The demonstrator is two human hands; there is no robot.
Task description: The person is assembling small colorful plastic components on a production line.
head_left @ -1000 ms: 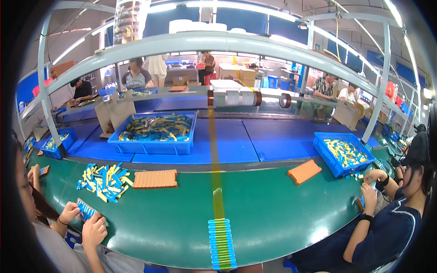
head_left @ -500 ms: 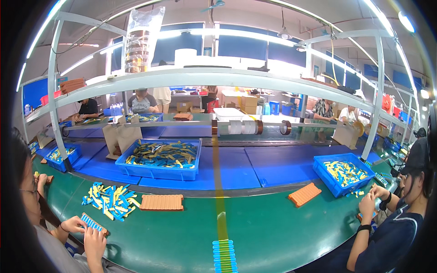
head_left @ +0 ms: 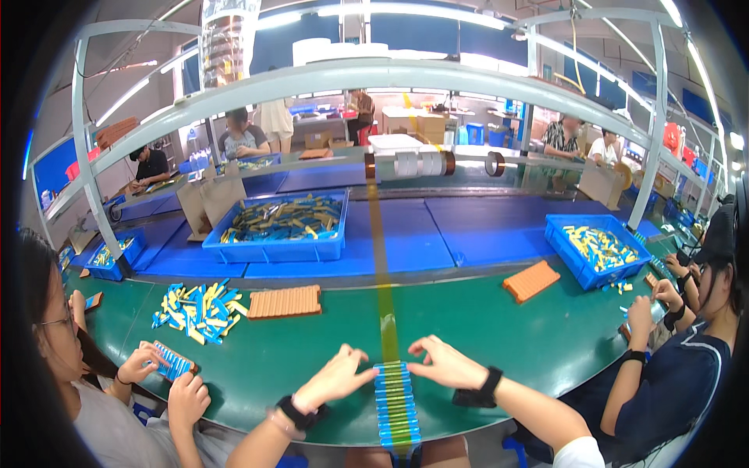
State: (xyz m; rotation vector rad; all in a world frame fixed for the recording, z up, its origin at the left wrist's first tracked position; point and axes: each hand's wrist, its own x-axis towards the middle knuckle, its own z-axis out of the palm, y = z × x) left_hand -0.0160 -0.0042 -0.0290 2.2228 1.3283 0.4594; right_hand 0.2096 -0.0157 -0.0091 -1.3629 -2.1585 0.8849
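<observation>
A long strip of thin blue pieces (head_left: 385,413), laid crosswise in a row, runs toward me under a translucent amber tape (head_left: 385,312). The tape stretches down from a brown tape roll (head_left: 370,165) on the bar ahead. At the left side of the strip's far end is my left hand (head_left: 337,378), thumb and fingers apart. Across from it, my right hand (head_left: 446,364) is also open, with its thumb close to the end piece. Whether either thumb presses the edge is hard to tell. Both wrists wear black bands.
A blue bin (head_left: 273,248) of blue and yellow pieces stands ahead left, another bin (head_left: 597,265) ahead right. Orange ribbed trays (head_left: 285,302) and a loose pile (head_left: 201,312) lie on the green table (head_left: 468,312). Co-workers sit close on both sides. A shelf beam (head_left: 374,74) crosses above.
Both my hands have come into view from below and reached the far end of the strip. The view has tilted down, and more of the strip shows.
</observation>
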